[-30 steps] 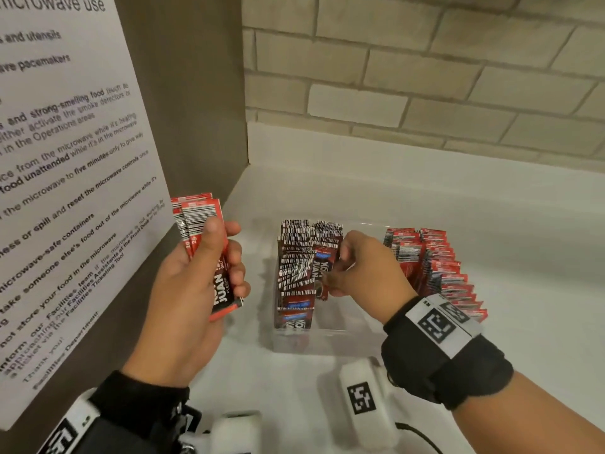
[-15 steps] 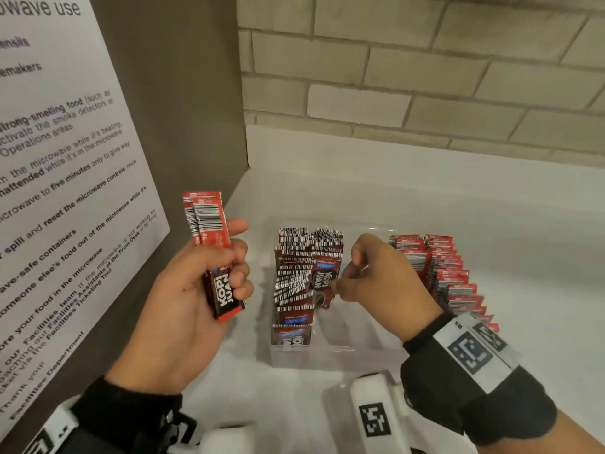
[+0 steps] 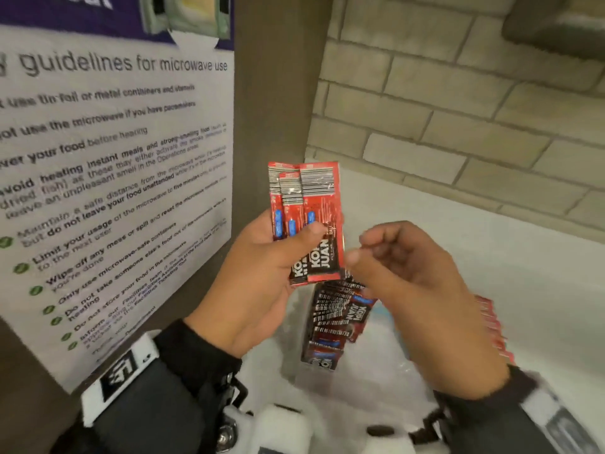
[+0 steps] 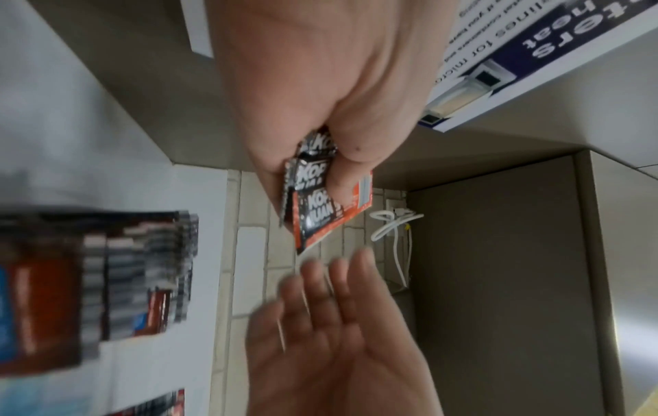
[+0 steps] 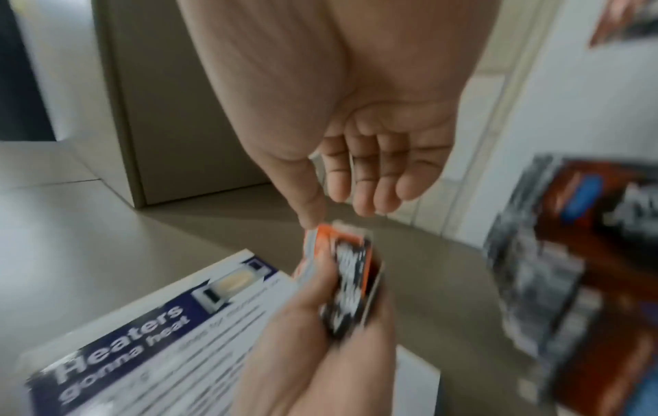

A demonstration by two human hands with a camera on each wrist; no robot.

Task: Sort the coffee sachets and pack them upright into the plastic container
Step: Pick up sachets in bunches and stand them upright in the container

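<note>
I see a small fan of red-and-black foil coffee sachets [image 3: 307, 224] held upright in my left hand [image 3: 258, 283], thumb pressed across their fronts, fingers curled behind; barcode ends point up. The left wrist view shows the same fan [image 4: 317, 197] pinched at its lower end.

My right hand [image 3: 415, 290] sits just beside the fan's lower right corner, holding nothing; fingers loosely curled, thumb tip and forefinger near each other but apart. In the right wrist view the thumb tip of this hand [image 5: 359, 174] nearly meets the sachets' edge [image 5: 342, 270]; I cannot tell whether it touches.

Below both hands, the clear plastic container [image 3: 386, 371] stands on the white table [image 3: 491, 257]. A row of dark sachets [image 3: 337, 319] stands upright in its left part, with one leaning against the row's right side. Red sachet edges [image 3: 494, 332] show past my right wrist; the picture is blurred there.

To the left, a white printed microwave notice [image 3: 114, 158] hangs on a brown panel [image 3: 275, 93]. A pale brick wall [image 3: 458, 109] stands behind the table.
</note>
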